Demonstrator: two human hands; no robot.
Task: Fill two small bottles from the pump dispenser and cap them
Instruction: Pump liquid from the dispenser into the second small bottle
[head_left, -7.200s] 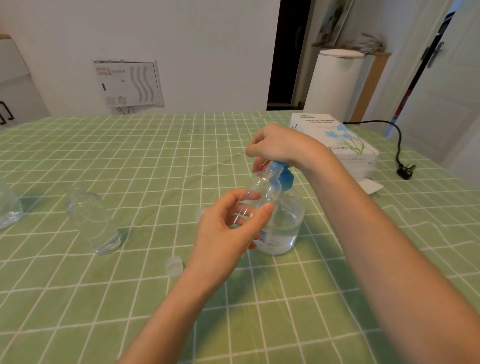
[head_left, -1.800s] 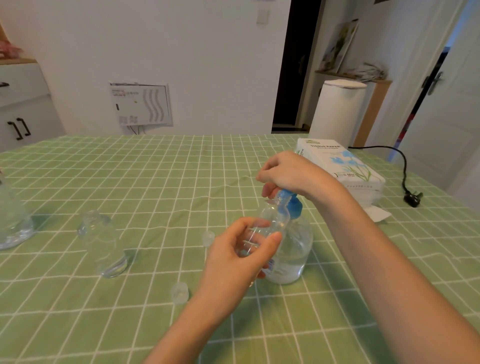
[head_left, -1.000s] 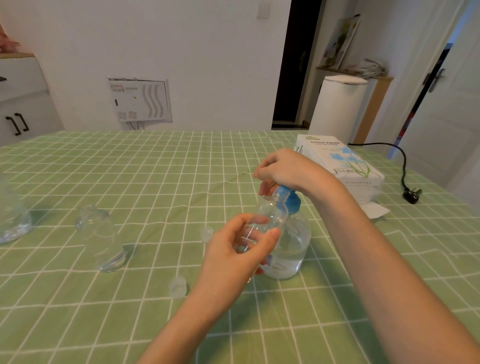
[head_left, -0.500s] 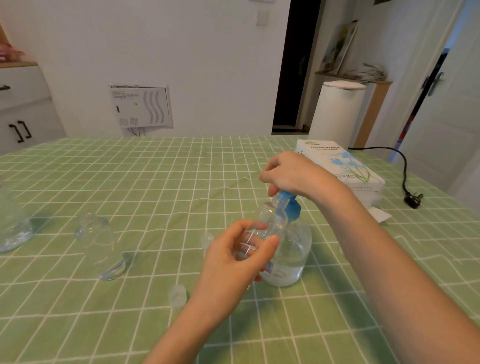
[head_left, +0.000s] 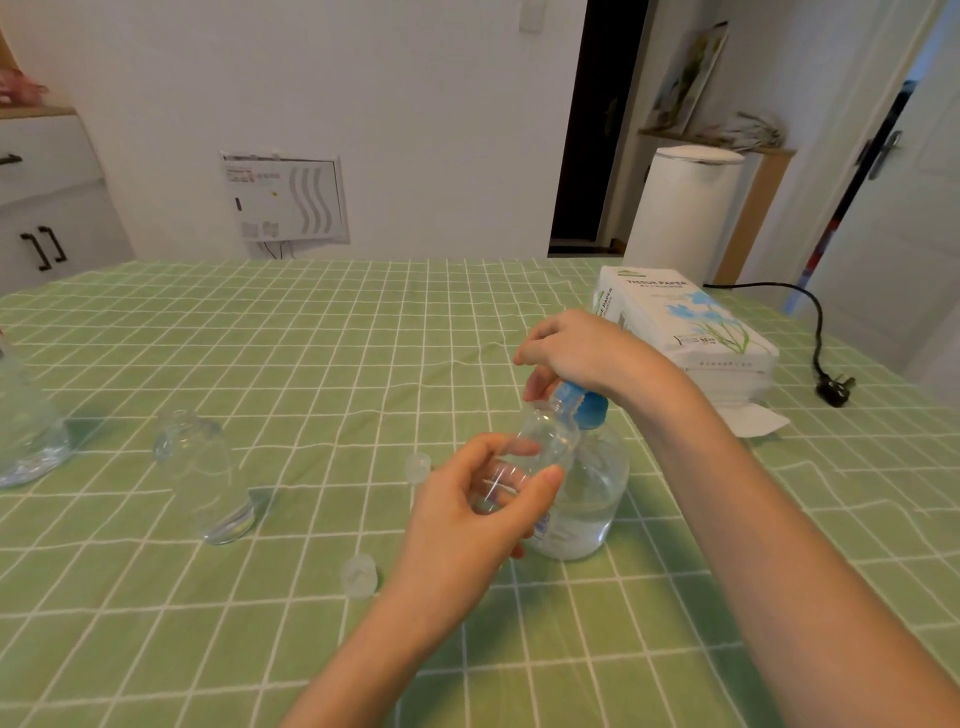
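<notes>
Because the spout must feed straight into the neck, my left hand (head_left: 483, 499) wraps thumb and fingers round one small bottle (head_left: 545, 441) and tips its mouth up under the blue pump head (head_left: 582, 405), just in front of the dispenser (head_left: 587, 493) standing on the cloth. My right hand (head_left: 576, 348) curls over that pump head from above, placed to push down. The second bottle (head_left: 208, 473) stands well apart on my left. A far cap (head_left: 418, 466) and a near cap (head_left: 358, 574) lie loose beside my left hand, handy for closing. A green checked tablecloth (head_left: 311, 338) covers the table. A tissue pack (head_left: 685, 332) and a plug (head_left: 831, 389) lie at the far right, with a white bin (head_left: 685, 208) beyond.
</notes>
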